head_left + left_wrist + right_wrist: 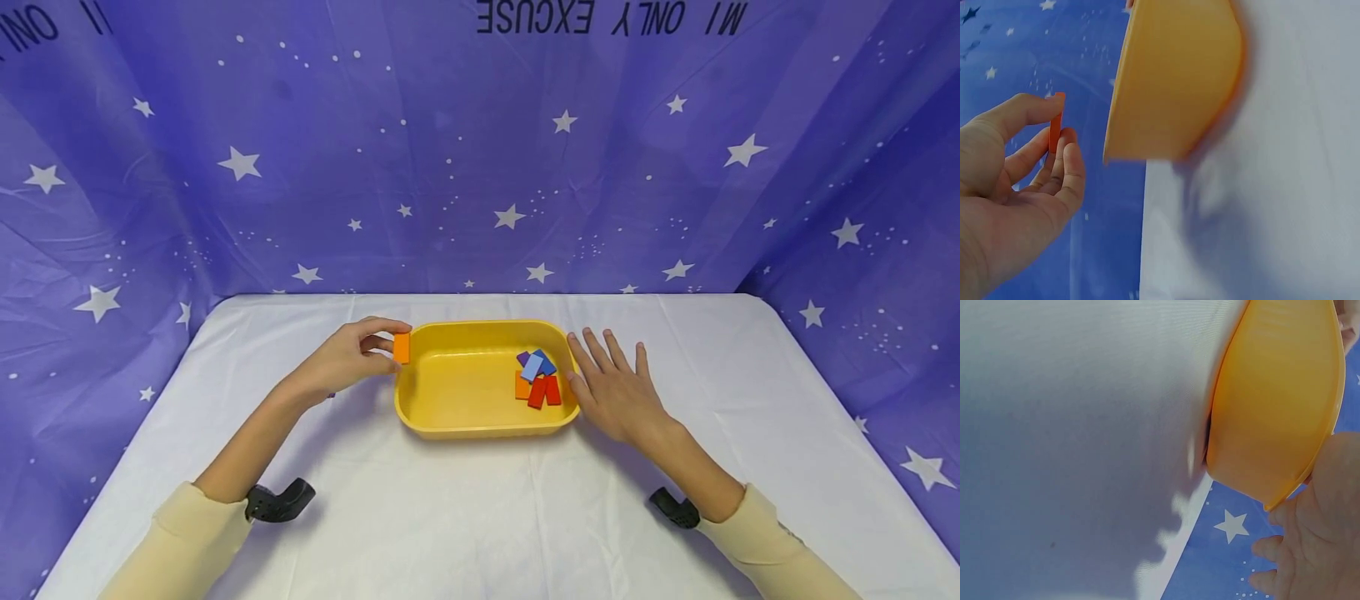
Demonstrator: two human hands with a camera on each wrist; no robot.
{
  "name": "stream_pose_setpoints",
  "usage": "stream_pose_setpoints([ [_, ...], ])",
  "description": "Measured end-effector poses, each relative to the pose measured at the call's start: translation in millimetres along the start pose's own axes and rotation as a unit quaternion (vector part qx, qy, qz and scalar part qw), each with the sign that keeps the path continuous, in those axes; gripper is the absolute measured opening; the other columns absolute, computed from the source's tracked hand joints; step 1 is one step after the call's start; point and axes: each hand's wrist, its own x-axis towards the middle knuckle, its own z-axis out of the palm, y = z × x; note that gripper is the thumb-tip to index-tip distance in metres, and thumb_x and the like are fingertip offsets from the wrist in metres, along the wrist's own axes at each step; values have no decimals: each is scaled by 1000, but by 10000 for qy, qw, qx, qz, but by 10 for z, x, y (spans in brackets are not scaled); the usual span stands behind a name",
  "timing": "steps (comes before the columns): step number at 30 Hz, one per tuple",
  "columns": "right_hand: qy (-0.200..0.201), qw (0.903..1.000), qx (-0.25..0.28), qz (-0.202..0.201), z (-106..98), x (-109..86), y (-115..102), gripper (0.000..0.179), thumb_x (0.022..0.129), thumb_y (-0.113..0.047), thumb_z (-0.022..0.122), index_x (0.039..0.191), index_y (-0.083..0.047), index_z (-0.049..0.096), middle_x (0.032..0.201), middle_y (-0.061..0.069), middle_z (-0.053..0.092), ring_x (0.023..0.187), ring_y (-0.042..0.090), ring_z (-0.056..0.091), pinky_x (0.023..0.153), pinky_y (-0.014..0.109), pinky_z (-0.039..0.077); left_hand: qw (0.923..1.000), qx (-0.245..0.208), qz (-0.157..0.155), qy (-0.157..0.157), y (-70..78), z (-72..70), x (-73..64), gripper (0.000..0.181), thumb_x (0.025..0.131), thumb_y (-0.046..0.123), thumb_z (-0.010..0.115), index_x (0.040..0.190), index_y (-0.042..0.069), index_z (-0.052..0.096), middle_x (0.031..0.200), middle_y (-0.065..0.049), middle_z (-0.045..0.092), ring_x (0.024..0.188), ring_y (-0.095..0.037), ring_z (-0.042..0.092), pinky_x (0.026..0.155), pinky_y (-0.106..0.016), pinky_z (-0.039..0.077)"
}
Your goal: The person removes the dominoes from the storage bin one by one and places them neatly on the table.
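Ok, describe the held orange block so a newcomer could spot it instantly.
Find the yellow rounded tub on the white cloth. At its left end, the left hand pinches a flat orange rectangular block. Unlike the second orange block, inside the tub, only this is held.

The block in the left fingers is plain orange. The basin is yellow inside and out. At its right end lie an orange block, two red blocks, a light blue block, a darker blue block and a purple block. The counter is covered in plain white. The far curtain is violet-blue, scattered with white stars and tiny white dots, with black lettering at the top. Both sleeves are cream, the curved wrist pieces black.
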Motion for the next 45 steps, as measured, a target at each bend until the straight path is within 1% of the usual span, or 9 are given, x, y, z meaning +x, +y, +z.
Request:
stream_pose_setpoints([
  [7, 24, 10000, -32, -7, 11, -8, -2, 64, 107, -43, 33, 161, -16, 13, 165, 14, 11, 150, 39, 1, 110, 67, -11, 9987, 152, -296, 397, -277, -315, -323, 57, 90, 14, 73, 142, 5, 52, 135, -17, 56, 118, -29, 56, 85, -26, 52],
  [13, 75, 9999, -76, -38, 7, -12, 2, 64, 107, -43, 33, 161, -15, 14, 165, 14, 12, 150, 40, 3, 110, 68, -8, 9965, 119, -663, 487, -537, -588, -550, 62, 93, 18, 73, 147, 2, 46, 134, -23, 54, 112, -21, 59, 85, -33, 55],
  [19, 61, 10000, -39, -15, 0, -13, -3, 64, 107, -43, 33, 161, -15, 14, 165, 15, 11, 150, 40, 2, 110, 68, -11, 9945, 516, -656, 637, -772, -785, -690, 62, 93, 20, 72, 146, 2, 46, 140, -21, 49, 122, -32, 51, 86, -25, 46],
  [23, 58, 10000, -80, -10, 2, -12, -6, 64, 107, -44, 32, 161, -15, 13, 165, 14, 11, 150, 40, 2, 110, 68, -8, 9933, 634, -705, 656, -899, -860, -751, 61, 93, 21, 72, 146, 2, 47, 141, -22, 48, 125, -37, 48, 89, -29, 43],
  [29, 83, 9999, -93, -37, 2, -14, 0, 64, 107, -44, 32, 161, -15, 14, 165, 14, 12, 150, 40, 3, 110, 69, -8, 9916, 801, -815, 607, -1050, -904, -804, 61, 92, 22, 73, 144, 1, 48, 142, -26, 48, 129, -42, 44, 85, -20, 42],
  [32, 93, 9999, -96, -49, 1, -12, 4, 64, 107, -44, 32, 161, -15, 14, 165, 15, 12, 149, 40, 3, 110, 68, -9, 9902, 941, -816, 625, -1111, -928, -813, 61, 92, 22, 72, 144, -1, 49, 138, -27, 51, 125, -39, 47, 83, -16, 42],
  [37, 79, 9999, -96, -32, 3, -8, 9, 65, 106, -45, 31, 161, -15, 14, 165, 14, 12, 150, 40, 3, 110, 68, -10, 9881, 1165, -753, 665, -1203, -970, -809, 58, 92, 21, 73, 142, -1, 52, 135, -24, 53, 114, -26, 49, 82, -16, 42],
  [40, 69, 9999, -138, -22, 9, -6, 11, 65, 106, -45, 30, 161, -15, 13, 165, 14, 12, 150, 40, 3, 110, 69, -8, 9873, 1230, -745, 678, -1241, -985, -802, 57, 92, 20, 72, 142, 0, 52, 128, -19, 55, 105, -21, 48, 79, -19, 41],
  [45, 68, 9998, -173, -19, 14, -5, 8, 65, 106, -44, 32, 161, -15, 14, 165, 14, 12, 150, 40, 4, 111, 70, -4, 9868, 1272, -725, 693, -1258, -1002, -789, 57, 91, 19, 74, 140, -1, 53, 104, -11, 53, 90, -19, 46, 71, -24, 39],
])
